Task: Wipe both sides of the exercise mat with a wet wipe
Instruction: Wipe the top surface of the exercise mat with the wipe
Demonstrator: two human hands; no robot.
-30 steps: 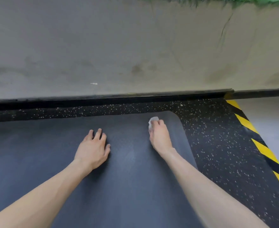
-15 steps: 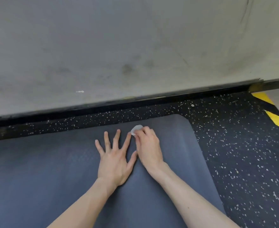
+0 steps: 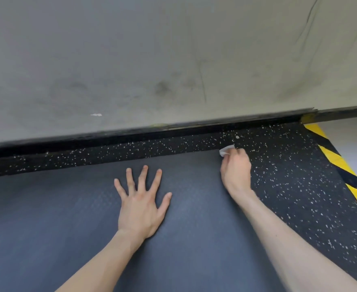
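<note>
A dark grey exercise mat (image 3: 72, 218) lies flat on the floor and fills the lower left of the view. My left hand (image 3: 140, 204) presses palm-down on it with fingers spread wide. My right hand (image 3: 235, 170) is over the mat's far right corner and grips a small crumpled white wet wipe (image 3: 226, 150), which sticks out past the fingertips at the mat's far edge. The corner itself is hidden under the hand.
Black rubber flooring with white specks (image 3: 289, 186) surrounds the mat. A grey wall (image 3: 173, 60) with a black skirting strip (image 3: 131, 133) stands just beyond the mat's far edge. Yellow and black hazard tape (image 3: 340, 165) runs along the flooring's right side.
My right hand has slid the wipe rightward from beside my left hand out to the mat's far right corner. My left hand stays pressed flat with fingers spread.
</note>
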